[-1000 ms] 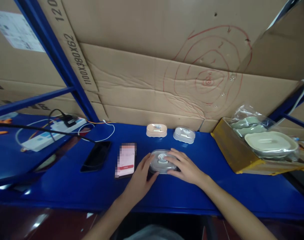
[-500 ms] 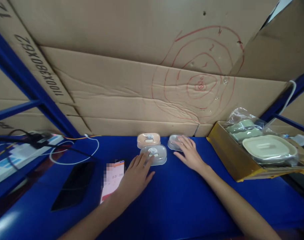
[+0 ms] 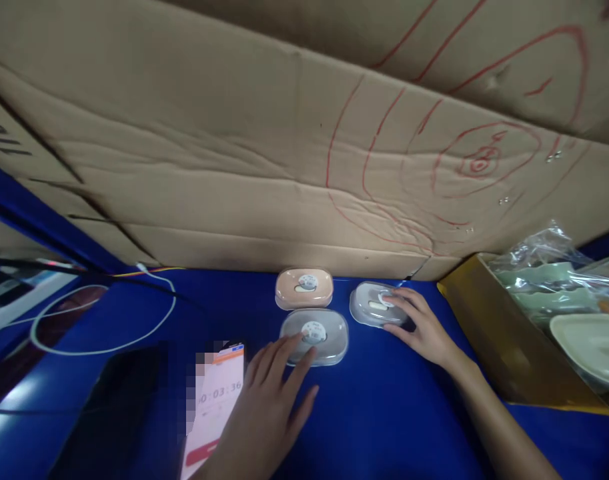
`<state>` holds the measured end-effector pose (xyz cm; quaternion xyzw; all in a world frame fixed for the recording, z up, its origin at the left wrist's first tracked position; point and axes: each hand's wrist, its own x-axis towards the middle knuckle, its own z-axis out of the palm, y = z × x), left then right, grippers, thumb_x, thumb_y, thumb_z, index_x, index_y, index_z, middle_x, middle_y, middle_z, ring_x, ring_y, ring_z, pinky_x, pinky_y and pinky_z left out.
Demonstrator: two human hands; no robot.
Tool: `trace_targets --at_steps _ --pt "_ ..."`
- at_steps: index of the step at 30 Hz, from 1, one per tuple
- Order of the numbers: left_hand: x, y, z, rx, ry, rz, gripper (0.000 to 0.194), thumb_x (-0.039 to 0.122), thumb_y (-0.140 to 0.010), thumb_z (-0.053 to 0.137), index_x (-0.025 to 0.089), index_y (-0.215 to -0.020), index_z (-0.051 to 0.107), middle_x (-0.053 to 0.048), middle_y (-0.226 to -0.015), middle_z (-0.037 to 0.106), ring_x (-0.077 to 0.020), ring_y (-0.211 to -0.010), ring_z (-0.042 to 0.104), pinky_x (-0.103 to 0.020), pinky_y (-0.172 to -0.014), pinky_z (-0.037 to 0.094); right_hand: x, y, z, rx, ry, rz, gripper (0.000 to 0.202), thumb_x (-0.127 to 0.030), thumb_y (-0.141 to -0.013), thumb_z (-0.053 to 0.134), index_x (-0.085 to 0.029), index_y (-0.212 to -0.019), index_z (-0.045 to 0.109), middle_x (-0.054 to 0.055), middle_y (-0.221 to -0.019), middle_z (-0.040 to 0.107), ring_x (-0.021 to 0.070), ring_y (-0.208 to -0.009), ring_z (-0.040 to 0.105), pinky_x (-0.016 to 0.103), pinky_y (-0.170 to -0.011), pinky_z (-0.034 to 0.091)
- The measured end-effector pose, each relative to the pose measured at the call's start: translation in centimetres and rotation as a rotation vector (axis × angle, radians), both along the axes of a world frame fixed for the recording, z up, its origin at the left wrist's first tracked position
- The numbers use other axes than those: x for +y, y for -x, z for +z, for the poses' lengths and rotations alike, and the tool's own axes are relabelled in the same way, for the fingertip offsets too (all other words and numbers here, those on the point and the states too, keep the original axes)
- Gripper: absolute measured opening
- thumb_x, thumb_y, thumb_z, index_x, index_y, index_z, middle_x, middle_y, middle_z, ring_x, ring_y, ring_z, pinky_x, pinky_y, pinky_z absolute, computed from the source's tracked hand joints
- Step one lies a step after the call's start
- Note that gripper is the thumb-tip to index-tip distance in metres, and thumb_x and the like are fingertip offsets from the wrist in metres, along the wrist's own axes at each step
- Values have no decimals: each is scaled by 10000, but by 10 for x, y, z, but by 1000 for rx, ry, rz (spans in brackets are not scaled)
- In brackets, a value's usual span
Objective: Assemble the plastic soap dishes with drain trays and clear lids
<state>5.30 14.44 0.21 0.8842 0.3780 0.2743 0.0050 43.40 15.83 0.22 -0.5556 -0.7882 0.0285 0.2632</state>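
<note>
Three small oval plastic boxes with clear lids and round white stickers sit on the blue tabletop [image 3: 364, 413]. The peach box [image 3: 290, 293] is at the back, and a grey box [image 3: 334, 337] lies just in front of it. My left hand [image 3: 269, 393] is open, its fingers spread, with fingertips at the front left edge of that grey box. Farther right, a second grey box [image 3: 367, 307] stands slightly turned. My right hand [image 3: 421, 327] holds it by its right end, fingers over the lid and thumb at the front edge.
A phone [image 3: 217, 407] showing a timer lies left of my left hand, beside a dark flat panel [image 3: 109, 400]. A white cable [image 3: 104, 350] loops at the left. At the right stands a carton [image 3: 504, 347] with plastic-wrapped green and cream dishes [image 3: 589, 340]. Cardboard [image 3: 224, 200] walls the back.
The view has moved closer and turned left. My right hand has shifted farther onto the right end of its grey box. My left hand stays at the front grey box.
</note>
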Motion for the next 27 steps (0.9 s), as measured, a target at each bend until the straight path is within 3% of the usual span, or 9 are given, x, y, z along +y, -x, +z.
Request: trace_targets --at_steps 8,13,18,22,24,27 --pt "-1 2 10 -6 -8 -8 339 249 -1059 550 213 -1383 644 -137 -1462 617 -314 -1280 615 -545 -1161 398 -40 13 40 128 320 24 512 -470 -977 739 -359 -1462 622 101 -1475 596 305 -1378 589 486 -1162 510" --pt "-10 -3 14 23 -53 -25 346 231 -1048 587 181 -1384 653 -182 -1479 615 -348 -1316 612 -592 -1241 288 -30 -1 21 265 274 -33 424 -448 -1015 689 -347 -1425 647 83 -1458 639 290 -1397 584 518 -1202 463" --pt "-25 -3 14 96 -9 -245 395 252 -1044 624 228 -1439 623 -133 -1520 606 -316 -1404 544 -573 -1296 185 -20 1 1 220 205 -105 472 -475 -1023 661 -332 -1471 614 98 -1551 563 304 -1452 537 538 -1229 421" --pt "-36 -4 18 170 -2 -395 380 247 -1058 619 234 -1438 619 -105 -1509 617 -293 -1393 544 -541 -1270 236 -29 9 15 36 110 -113 414 -478 -1074 560 -303 -1440 643 116 -1576 548 340 -1495 478 581 -1237 360" --pt "-39 -5 19 175 -1 -430 349 235 -1076 588 228 -1423 623 -101 -1490 626 -286 -1387 549 -532 -1239 290 -37 15 28 -51 85 -81 341 -479 -1074 568 -285 -1319 704 121 -1449 648 339 -1393 570 560 -1169 411" --pt "-42 -9 17 143 29 -463 327 216 -1092 536 210 -1408 622 -110 -1475 629 -281 -1361 569 -522 -1183 367 -50 31 43 -118 183 43 290 -466 -1080 577 -276 -1256 708 89 -1275 748 294 -1214 685 489 -1050 478"
